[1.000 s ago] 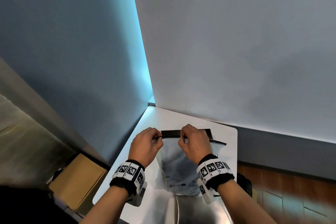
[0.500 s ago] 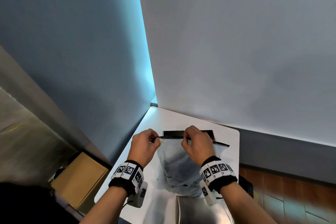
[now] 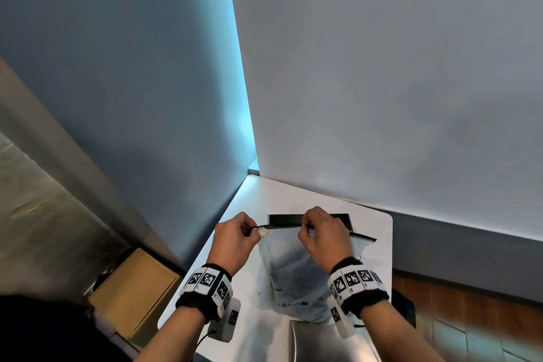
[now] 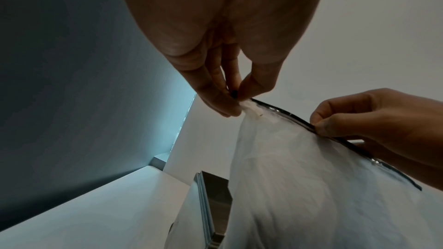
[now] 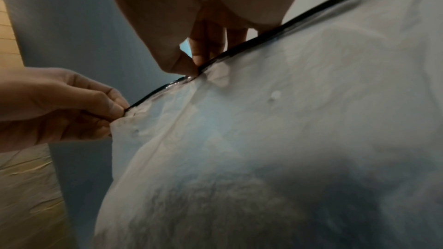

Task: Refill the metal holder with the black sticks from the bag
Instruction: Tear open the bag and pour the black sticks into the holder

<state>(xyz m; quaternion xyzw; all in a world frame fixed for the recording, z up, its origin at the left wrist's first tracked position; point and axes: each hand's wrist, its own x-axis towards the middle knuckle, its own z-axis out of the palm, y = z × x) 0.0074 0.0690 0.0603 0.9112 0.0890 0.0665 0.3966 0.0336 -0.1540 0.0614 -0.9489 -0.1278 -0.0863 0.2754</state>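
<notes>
A frosted plastic bag (image 3: 293,267) with a black strip (image 3: 282,225) along its top hangs upright over the white table (image 3: 279,194). My left hand (image 3: 255,231) pinches the top left corner of the bag (image 4: 311,186). My right hand (image 3: 305,228) pinches the strip near its middle. A dark mass (image 5: 239,205) shows through the bag's lower part; single sticks cannot be told apart. Behind the bag stands the metal holder (image 4: 210,196), whose dark top (image 3: 338,219) shows past my right hand.
Two grey walls meet at the table's far left corner. A brushed-metal piece (image 3: 317,344) lies at the table's near edge, under the bag. A cardboard box (image 3: 132,288) sits on the floor to the left. Wood flooring (image 3: 470,311) lies to the right.
Both hands keep their pinch on the bag's top edge, almost where they were. Only the view has shifted a little.
</notes>
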